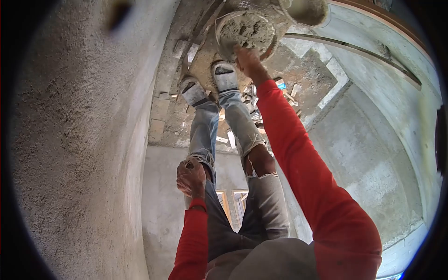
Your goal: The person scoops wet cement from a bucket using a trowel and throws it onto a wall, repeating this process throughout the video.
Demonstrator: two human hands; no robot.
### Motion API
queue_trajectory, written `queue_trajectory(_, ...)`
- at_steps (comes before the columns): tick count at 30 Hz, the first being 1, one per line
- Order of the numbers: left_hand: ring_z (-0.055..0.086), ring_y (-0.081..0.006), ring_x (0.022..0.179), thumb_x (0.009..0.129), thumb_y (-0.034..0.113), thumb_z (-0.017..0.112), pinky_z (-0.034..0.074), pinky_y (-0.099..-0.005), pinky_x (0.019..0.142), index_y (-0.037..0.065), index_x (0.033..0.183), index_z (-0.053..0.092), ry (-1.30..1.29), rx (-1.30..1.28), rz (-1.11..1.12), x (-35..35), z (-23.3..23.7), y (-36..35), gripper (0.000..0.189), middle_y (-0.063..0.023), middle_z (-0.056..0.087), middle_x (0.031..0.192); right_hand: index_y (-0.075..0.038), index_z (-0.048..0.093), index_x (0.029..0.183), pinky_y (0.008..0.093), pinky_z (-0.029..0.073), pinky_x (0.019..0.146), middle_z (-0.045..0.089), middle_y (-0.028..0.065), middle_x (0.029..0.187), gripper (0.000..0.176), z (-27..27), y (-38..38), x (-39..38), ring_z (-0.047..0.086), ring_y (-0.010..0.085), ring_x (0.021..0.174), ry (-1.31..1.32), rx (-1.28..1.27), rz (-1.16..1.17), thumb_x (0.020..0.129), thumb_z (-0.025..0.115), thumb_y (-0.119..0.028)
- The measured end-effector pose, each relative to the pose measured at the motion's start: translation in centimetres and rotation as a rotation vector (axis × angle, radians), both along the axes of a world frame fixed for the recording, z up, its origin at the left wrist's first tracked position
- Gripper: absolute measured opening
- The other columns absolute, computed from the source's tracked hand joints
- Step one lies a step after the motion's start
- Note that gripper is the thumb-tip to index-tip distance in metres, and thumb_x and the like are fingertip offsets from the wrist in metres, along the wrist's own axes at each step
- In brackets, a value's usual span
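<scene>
A bucket of wet grey mortar (246, 31) stands on the floor at the top of the head view. My right hand (249, 61) reaches down to its near rim, fingers closed. What those fingers grip is hidden against the mortar. Beside my bent knee, on the torn jeans, my left hand (190, 177) rests in a loose curl, with nothing visible in it. Both sandalled feet (225, 77) are planted just short of the bucket.
A second container (305, 10) stands right of the bucket. Broken tile and rubble (252, 105) litter the floor near my feet. A rough plastered wall (88, 140) rises close on the left. A long straight bar (357, 53) lies at upper right.
</scene>
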State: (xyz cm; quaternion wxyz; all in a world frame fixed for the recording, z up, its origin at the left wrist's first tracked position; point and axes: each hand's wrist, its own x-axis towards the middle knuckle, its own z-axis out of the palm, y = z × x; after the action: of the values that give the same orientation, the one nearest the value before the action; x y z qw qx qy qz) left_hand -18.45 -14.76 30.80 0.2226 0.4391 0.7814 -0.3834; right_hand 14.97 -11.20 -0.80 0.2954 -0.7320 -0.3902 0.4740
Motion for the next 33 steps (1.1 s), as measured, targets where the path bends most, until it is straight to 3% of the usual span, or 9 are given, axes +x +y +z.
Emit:
queue_trajectory(2,0.075,-0.0396,0.103,0.096,0.049,0.058,0.058,-0.0508,0.089,0.015,0.11,0.08,-0.043,-0.011,-0.027,-0.8,0.2,-1.2,0.043,-0.0142,0.079,0.114,-0.002,0.061,0.105,0.0324,0.037,0.047,0.051,0.001,0.07,0.016,4.5,2.3,0.7,0.046,0.0144,0.053,0.665,-0.075,-0.625,0.103,0.054,-0.016)
queue_trajectory(8,0.074,-0.0396,0.106,0.096,0.05,0.058,0.057,-0.0495,0.092,0.013,0.111,0.08,-0.047,-0.059,0.071,1.1,1.1,1.3,0.046,-0.0156,0.078,0.116,-0.003,0.065,0.107,0.0327,0.043,0.054,0.061,0.0036,0.079,0.025,22.1,6.2,6.2,0.058,0.0184,0.062,0.339,-0.839,-0.311,0.099,0.061,-0.026)
queue_trajectory(11,0.074,-0.0401,0.106,0.096,0.049,0.059,0.057,-0.0499,0.092,0.013,0.111,0.08,-0.05,-0.062,0.049,0.4,1.5,0.5,0.045,-0.0162,0.079,0.115,-0.005,0.067,0.114,0.0407,0.05,0.066,0.066,0.0092,0.091,0.028,16.7,1.2,9.4,0.064,0.0248,0.075,-0.855,0.036,0.571,0.091,0.063,-0.021)
queue_trajectory(16,0.074,-0.0404,0.105,0.096,0.048,0.059,0.057,-0.0503,0.091,0.013,0.109,0.08,0.004,-0.05,0.041,-0.3,0.4,-0.5,0.043,-0.0162,0.079,0.114,-0.007,0.064,0.125,0.0442,0.051,0.069,0.07,0.0106,0.098,0.039,0.7,4.2,8.5,0.066,0.0218,0.085,-0.551,-0.605,0.381,0.102,0.061,-0.039)
queue_trajectory(21,0.074,-0.0404,0.104,0.096,0.052,0.056,0.058,-0.0505,0.089,0.012,0.107,0.079,-0.037,-0.062,0.106,0.1,0.8,-0.9,0.047,-0.0162,0.079,0.112,-0.012,0.063,0.095,0.0315,0.031,0.047,0.052,-0.0016,0.067,0.028,12.9,4.3,9.1,0.039,0.011,0.049,0.622,-0.666,-0.641,0.107,0.058,-0.036)
queue_trajectory(24,0.074,-0.0394,0.104,0.097,0.053,0.055,0.058,-0.0498,0.089,0.012,0.107,0.079,-0.041,-0.113,0.07,0.2,1.1,-0.8,0.048,-0.0152,0.079,0.112,-0.012,0.067,0.102,0.0355,0.041,0.048,0.06,0.005,0.07,0.021,20.5,3.6,9.5,0.051,0.0145,0.05,0.191,-0.763,-0.139,0.104,0.061,-0.032)
queue_trajectory(26,0.074,-0.0392,0.105,0.097,0.052,0.056,0.058,-0.0495,0.09,0.012,0.107,0.079,-0.063,-0.074,0.071,0.3,0.9,-1.1,0.048,-0.0147,0.079,0.113,-0.01,0.067,0.101,0.0427,0.05,0.053,0.067,0.0123,0.075,0.019,21.9,3.9,8.5,0.063,0.0232,0.057,-0.595,-0.402,0.416,0.1,0.062,-0.028)
queue_trajectory(30,0.074,-0.0387,0.105,0.097,0.053,0.057,0.058,-0.049,0.091,0.013,0.11,0.079,-0.055,-0.034,0.046,-0.3,0.6,-1.6,0.048,-0.0139,0.079,0.113,-0.012,0.07,0.118,0.0514,0.06,0.076,0.078,0.0144,0.099,0.031,9.5,4.6,9.5,0.076,0.0338,0.087,-0.856,-0.131,0.726,0.096,0.058,-0.029)
queue_trajectory(33,0.074,-0.0387,0.106,0.097,0.053,0.057,0.058,-0.049,0.091,0.013,0.111,0.08,-0.051,-0.015,0.036,-0.9,-0.1,-2.0,0.048,-0.0145,0.079,0.114,-0.015,0.069,0.131,0.0477,0.059,0.097,0.075,0.0187,0.12,0.042,7.5,10.7,5.8,0.074,0.0358,0.114,-0.6,-0.676,0.583,0.093,0.057,-0.027)
